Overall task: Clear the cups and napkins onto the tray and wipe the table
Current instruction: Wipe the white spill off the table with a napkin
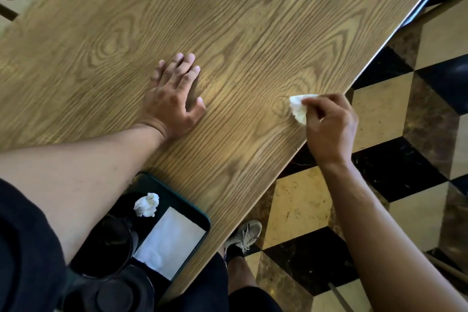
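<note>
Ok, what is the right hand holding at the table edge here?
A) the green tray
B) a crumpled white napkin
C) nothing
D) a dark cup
B: the right hand pinches a crumpled white napkin against the table near its edge.

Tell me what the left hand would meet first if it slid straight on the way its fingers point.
Nothing shows ahead: the left hand points up-right across bare table.

The tray (200, 215) is set on the table (240, 20) at its near edge. A crumpled napkin (147, 204), a flat napkin (172, 240) and cups (106, 243) are held in the tray.
</note>
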Demonstrator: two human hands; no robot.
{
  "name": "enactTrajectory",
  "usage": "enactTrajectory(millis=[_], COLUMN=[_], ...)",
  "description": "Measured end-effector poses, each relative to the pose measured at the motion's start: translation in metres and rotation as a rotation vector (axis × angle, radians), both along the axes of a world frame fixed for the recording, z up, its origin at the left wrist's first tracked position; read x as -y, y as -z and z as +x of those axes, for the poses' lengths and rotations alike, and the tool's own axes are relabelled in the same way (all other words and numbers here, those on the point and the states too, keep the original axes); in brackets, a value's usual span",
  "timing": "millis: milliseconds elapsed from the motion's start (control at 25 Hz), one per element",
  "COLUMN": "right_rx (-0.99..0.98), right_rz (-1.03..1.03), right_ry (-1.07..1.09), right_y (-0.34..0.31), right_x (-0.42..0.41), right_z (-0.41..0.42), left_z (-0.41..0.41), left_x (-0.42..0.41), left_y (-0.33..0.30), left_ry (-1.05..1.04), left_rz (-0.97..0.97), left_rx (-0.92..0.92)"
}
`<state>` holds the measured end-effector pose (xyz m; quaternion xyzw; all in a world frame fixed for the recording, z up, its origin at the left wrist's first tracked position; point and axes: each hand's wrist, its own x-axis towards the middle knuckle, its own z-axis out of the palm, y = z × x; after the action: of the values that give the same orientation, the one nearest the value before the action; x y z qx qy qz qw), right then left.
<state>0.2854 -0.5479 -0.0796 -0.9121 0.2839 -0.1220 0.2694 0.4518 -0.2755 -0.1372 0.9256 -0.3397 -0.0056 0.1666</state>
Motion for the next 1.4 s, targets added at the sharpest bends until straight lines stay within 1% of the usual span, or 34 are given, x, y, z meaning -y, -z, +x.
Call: enactTrajectory(millis=[120, 200, 320, 400, 440, 520, 600, 640, 720, 760, 800, 880, 920, 1000, 1200, 1320, 1400], right_rx=[-0.121, -0.123, -0.140, -0.191, -0.204, -0.179, -0.112, -0.115, -0.240, -0.347, -0.461, -0.617, -0.619, -0.524, -0.375, -0.221, -0.151], right_rz=[0.027, 0.039, 0.141, 0.207, 0.229, 0.249, 0.273, 0.333, 0.563, 0.657, 0.673, 0.523, 0.439, 0.332, 0.215, 0.084, 0.039], right_ry=[0.016, -0.038, -0.178, -0.235, -0.228, -0.180, -0.089, -0.034, 0.042, 0.030, -0.035, -0.198, -0.227, -0.192, -0.076, -0.074, -0.086], right_y=[0.003, 0.002, -0.003, -0.005, -0.006, -0.009, -0.013, -0.016, -0.023, -0.026, -0.028, -0.027, -0.026, -0.022, -0.007, 0.000, 0.000], right_x=[-0.002, -0.031, -0.091, -0.117, -0.119, -0.105, -0.076, -0.059, -0.028, -0.016, -0.006, 0.005, 0.008, 0.013, 0.026, 0.018, 0.015], right_z=[-0.011, -0.037, -0.072, -0.079, -0.076, -0.060, -0.039, -0.026, 0.001, 0.013, 0.023, 0.037, 0.042, 0.051, 0.070, 0.068, 0.061], left_z=[0.000, 0.000, 0.000, 0.000, 0.001, 0.001, 0.001, 0.002, 0.002, 0.002, 0.002, 0.002, 0.002, 0.002, 0.003, 0.003, 0.003], left_x=[0.001, 0.001, 0.000, 0.000, 0.000, -0.001, -0.001, -0.001, -0.001, -0.001, -0.001, 0.000, 0.000, -0.001, -0.001, -0.001, -0.001], left_y=[-0.001, 0.000, 0.001, 0.001, 0.002, 0.003, 0.004, 0.005, 0.004, 0.004, 0.004, 0.004, 0.004, 0.005, 0.005, 0.006, 0.005], left_ry=[0.001, 0.003, 0.000, 0.005, 0.009, 0.012, 0.009, 0.007, 0.004, 0.004, 0.004, 0.002, 0.001, 0.001, 0.002, 0.004, 0.007], left_rz=[-0.007, -0.012, -0.007, -0.008, -0.009, -0.006, -0.003, -0.003, -0.001, 0.001, 0.002, 0.006, 0.006, 0.005, 0.009, 0.012, 0.011], left_rx=[0.003, 0.013, 0.020, 0.027, 0.031, 0.034, 0.034, 0.032, 0.020, 0.013, 0.009, 0.010, 0.014, 0.026, 0.031, 0.038, 0.034])
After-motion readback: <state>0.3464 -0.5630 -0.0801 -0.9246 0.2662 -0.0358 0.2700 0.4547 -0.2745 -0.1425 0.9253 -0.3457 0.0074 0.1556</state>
